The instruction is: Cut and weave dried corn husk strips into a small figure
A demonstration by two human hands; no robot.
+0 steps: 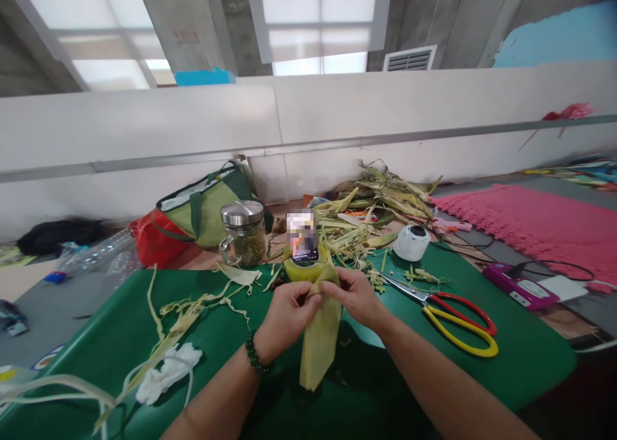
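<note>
Corn husk (321, 343) is pinched at its upper end by left hand (288, 308) and right hand (359, 299), hung toward six o'clock above green tabletop (525, 353). Scissors (424, 297) are laid at three o'clock.

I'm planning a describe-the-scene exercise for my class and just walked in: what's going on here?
A person works over a green mat, pinching one pale yellow husk strip with both the left hand and the right hand; its free end hangs down below them. Scissors with red and yellow handles lie to the right, not in use. Behind the hands stands a lit phone, with a heap of husks farther back and a lidded glass jar to the phone's left.
</note>
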